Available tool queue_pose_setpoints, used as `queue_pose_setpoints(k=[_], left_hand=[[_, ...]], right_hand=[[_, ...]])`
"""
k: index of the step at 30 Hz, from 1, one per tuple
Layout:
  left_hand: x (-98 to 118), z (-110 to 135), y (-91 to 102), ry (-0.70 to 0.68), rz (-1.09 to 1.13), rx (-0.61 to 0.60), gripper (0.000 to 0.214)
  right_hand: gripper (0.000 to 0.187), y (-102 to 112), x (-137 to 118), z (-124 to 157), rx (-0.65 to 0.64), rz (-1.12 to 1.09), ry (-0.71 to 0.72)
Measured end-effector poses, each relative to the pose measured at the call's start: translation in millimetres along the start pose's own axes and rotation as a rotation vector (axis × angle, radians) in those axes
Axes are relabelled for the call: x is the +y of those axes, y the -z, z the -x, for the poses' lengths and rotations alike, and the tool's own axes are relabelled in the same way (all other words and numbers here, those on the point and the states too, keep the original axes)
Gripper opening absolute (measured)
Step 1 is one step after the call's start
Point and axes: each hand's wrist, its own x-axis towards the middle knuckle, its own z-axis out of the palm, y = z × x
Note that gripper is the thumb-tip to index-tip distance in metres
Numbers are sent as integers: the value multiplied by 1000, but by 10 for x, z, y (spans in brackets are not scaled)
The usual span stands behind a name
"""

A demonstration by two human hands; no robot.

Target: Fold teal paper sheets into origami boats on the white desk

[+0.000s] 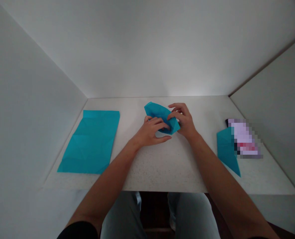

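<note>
In the head view, the folded paper (157, 109) sits right of the flat sheet (95, 142). The left hand (153, 130) is spread on the paper; the right hand (184, 121) curls at the end farther from the sheet, whether pinching I cannot tell. Light, even pressure should avoid crushing.

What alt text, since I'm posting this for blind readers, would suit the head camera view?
Two bare hands, left hand and right hand, touch a folded piece of teal paper above a pale tabletop. To the left lies a larger teal sheet; to the right, a smaller teal piece beside a pixelated object.
</note>
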Motion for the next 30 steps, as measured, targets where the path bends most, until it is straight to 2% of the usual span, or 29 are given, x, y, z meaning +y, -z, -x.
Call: queue_pose_setpoints(k=[5,7,11,14,16,18,23,30], left_hand=[[-21,4,-7,-15,6,-26,34],[-24,6,8,-5,9,0,32],[-18,6,74,53,23,172,38],[-12,5,123,125,55,295,44],[-11,5,127,134,37,279,36],[-8,7,100,86,-10,214,30],[4,2,-38,-35,-105,88,31],[-9,-4,-46,-45,-162,89,13]], right_hand=[[9,-13,-13,5,59,-22,-9],[7,-17,-21,-4,105,-22,4],[2,-14,-50,-18,155,-7,-32],[5,-10,-84,-17,150,-40,-89],[6,-12,-99,-14,137,-69,-111],[7,-21,-98,-12,119,-82,-121],[7,-52,-47,0,64,-31,-57],[6,-49,-62,10,4,-21,-88]])
